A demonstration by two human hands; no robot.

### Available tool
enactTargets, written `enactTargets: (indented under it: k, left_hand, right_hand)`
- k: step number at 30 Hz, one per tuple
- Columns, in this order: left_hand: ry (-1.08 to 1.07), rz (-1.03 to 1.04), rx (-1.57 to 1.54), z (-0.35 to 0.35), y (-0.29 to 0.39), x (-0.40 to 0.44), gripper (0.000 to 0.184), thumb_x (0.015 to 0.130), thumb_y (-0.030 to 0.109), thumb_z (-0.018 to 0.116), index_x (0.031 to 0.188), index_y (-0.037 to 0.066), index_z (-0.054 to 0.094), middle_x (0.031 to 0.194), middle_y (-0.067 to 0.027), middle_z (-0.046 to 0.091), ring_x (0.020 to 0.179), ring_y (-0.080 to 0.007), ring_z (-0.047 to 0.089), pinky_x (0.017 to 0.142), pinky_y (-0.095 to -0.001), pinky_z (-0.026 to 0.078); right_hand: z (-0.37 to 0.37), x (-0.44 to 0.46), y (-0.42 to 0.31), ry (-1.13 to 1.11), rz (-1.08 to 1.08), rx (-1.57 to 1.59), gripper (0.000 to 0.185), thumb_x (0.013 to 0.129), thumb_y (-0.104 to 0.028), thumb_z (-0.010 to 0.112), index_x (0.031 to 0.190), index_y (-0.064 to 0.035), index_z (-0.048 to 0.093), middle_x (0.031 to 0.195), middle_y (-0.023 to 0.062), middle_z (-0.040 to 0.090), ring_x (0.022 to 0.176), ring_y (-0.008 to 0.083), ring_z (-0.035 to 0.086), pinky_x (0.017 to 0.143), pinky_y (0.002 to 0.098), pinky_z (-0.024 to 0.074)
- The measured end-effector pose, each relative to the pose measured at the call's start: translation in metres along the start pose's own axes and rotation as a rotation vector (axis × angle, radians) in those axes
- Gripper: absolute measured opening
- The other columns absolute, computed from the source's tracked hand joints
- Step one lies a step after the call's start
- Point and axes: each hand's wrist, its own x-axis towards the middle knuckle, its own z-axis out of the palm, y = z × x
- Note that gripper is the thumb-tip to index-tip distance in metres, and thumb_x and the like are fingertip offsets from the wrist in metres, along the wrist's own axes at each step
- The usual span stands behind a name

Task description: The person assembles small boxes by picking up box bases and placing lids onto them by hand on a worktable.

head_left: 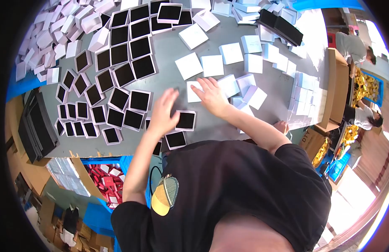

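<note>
My right hand (212, 97) lies with fingers spread over the edge of a white box lid (193, 93) on the table. My left hand (163, 112) is slightly curled, its fingers and thumb apart, with nothing seen between them. Just beside it sits an open box with a black insert (185, 120), and a similar box (175, 140) stands nearer my body. Other black-lined boxes (134, 119) spread out to the left of my left hand. Around my right hand are more white lids (188, 66), some lying flat and some tilted.
A heap of white boxes (51, 35) fills the far left. Stacked black inserts (280, 27) lie at the back right, and black sheets (35, 126) at the left edge. Wrapped white boxes (304, 94) stand right. Below is a bin of red boxes (106, 182). Other people work nearby.
</note>
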Motion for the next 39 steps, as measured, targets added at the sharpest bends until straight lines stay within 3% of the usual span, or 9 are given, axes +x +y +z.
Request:
enactTargets:
  k: [6,10,15,23,26,29,30,33,39]
  left_hand:
    - [-0.312,0.082,0.225,0.015,0.005,-0.036,0.082,0.064,0.012,0.083,0.137,0.006,0.047,0.145,-0.0172,0.043,0.133,-0.0355,0.042,0.115,-0.0514,0.029]
    - [-0.254,0.011,0.258,0.018,0.010,-0.027,0.080,0.067,0.010,0.079,0.140,0.006,0.046,0.144,-0.0164,0.044,0.130,-0.0349,0.044,0.114,-0.0493,0.031]
    - [-0.171,-0.143,0.180,0.017,0.001,-0.008,0.077,0.069,0.003,0.073,0.141,0.010,0.047,0.142,-0.0140,0.047,0.121,-0.0349,0.051,0.101,-0.0463,0.042]
    - [-0.033,-0.157,-0.045,0.027,-0.016,0.001,0.069,0.068,0.002,0.073,0.133,0.011,0.051,0.139,-0.0150,0.050,0.125,-0.0372,0.051,0.102,-0.0454,0.043]
    - [-0.003,-0.148,-0.066,0.032,-0.021,0.002,0.069,0.068,0.004,0.074,0.133,0.011,0.051,0.136,-0.0151,0.052,0.123,-0.0379,0.052,0.100,-0.0450,0.044]
    - [0.058,-0.231,-0.133,0.038,-0.021,0.005,0.082,0.066,0.008,0.077,0.142,0.009,0.044,0.131,-0.0137,0.058,0.110,-0.0356,0.060,0.096,-0.0433,0.047]
    - [0.074,-0.275,-0.148,0.039,-0.021,0.004,0.086,0.065,0.009,0.077,0.143,0.009,0.043,0.130,-0.0132,0.059,0.106,-0.0348,0.062,0.095,-0.0430,0.047]
    - [0.069,-0.272,-0.152,0.042,-0.025,0.001,0.099,0.062,0.006,0.078,0.150,0.009,0.033,0.131,-0.0110,0.059,0.094,-0.0284,0.061,0.087,-0.0389,0.050]
    - [0.094,-0.249,-0.055,0.042,-0.024,-0.003,0.114,0.058,0.013,0.088,0.152,0.004,0.024,0.127,-0.0101,0.061,0.091,-0.0277,0.063,0.089,-0.0409,0.049]
  right_hand:
    - [-0.053,0.024,0.077,-0.117,0.184,0.238,0.049,0.078,-0.013,0.075,0.125,-0.0099,0.062,0.130,0.0118,0.058,0.121,0.0300,0.054,0.103,0.0435,0.0419]
    - [-0.069,0.111,0.182,0.289,0.046,0.019,0.045,0.081,-0.007,0.069,0.124,-0.0135,0.063,0.128,0.0116,0.059,0.121,0.0311,0.054,0.101,0.0436,0.0437]
    - [-0.071,0.149,0.256,0.446,0.477,-0.466,0.046,0.081,-0.032,0.073,0.123,-0.0172,0.062,0.122,0.0164,0.060,0.117,0.0369,0.055,0.100,0.0461,0.0431]
    - [-0.053,0.159,0.363,0.027,0.854,0.030,0.074,0.065,-0.066,0.075,0.110,-0.0077,0.061,0.107,0.0160,0.070,0.103,0.0304,0.067,0.085,0.0400,0.0531]
    - [-0.109,0.153,0.296,0.005,0.827,0.169,0.070,0.073,-0.043,0.077,0.123,0.0006,0.056,0.113,0.0227,0.066,0.109,0.0373,0.063,0.095,0.0460,0.0492]
    - [-0.109,0.123,0.249,0.181,0.578,-0.065,0.068,0.066,-0.052,0.081,0.110,-0.0054,0.060,0.103,0.0153,0.068,0.098,0.0317,0.067,0.085,0.0406,0.0527]
    - [-0.111,0.108,0.205,0.197,0.545,0.108,0.061,0.070,-0.040,0.081,0.119,-0.0112,0.057,0.115,0.0231,0.060,0.109,0.0363,0.060,0.096,0.0428,0.0481]
    - [-0.069,0.053,0.107,0.150,0.078,0.579,0.070,0.071,-0.021,0.080,0.132,-0.0108,0.048,0.131,0.0109,0.053,0.117,0.0286,0.056,0.097,0.0389,0.0472]
    - [-0.007,0.005,-0.026,0.021,0.035,0.444,0.087,0.061,-0.026,0.087,0.140,-0.0141,0.051,0.133,0.0122,0.051,0.128,0.0356,0.046,0.106,0.0491,0.0391]
